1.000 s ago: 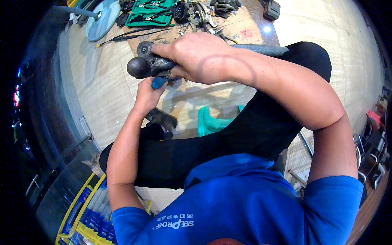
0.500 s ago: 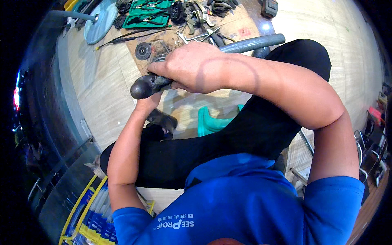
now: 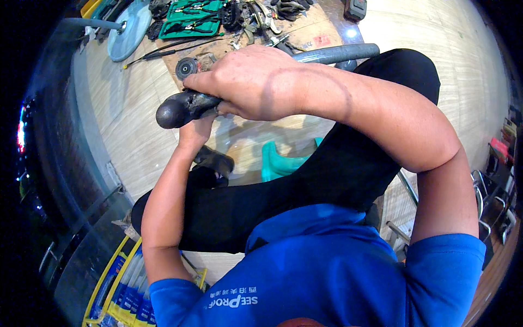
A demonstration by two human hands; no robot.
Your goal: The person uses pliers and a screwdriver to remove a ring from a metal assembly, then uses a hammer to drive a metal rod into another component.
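My right hand closes round a dark, worn piece with a rounded knob at its left end. Its index finger reaches left along the top of the piece, and the thumb side lies below. What kind of thing this is, I cannot make out. My left hand is under the same piece, its fingers hidden behind it. Just beyond the right index finger, a dark grooved wheel lies on a brown board. A thick grey-blue tube shows to the right of my right hand.
On the board are a green tool case with pliers, several loose hand tools and dark gloves. A round pale disc stands at the far left. A green plastic piece is below my hands, and a black case lies far right.
Both hands and the dark knobbed piece have shifted a little left and slightly away from me. The right hand keeps its grip. The tube has hardly moved.
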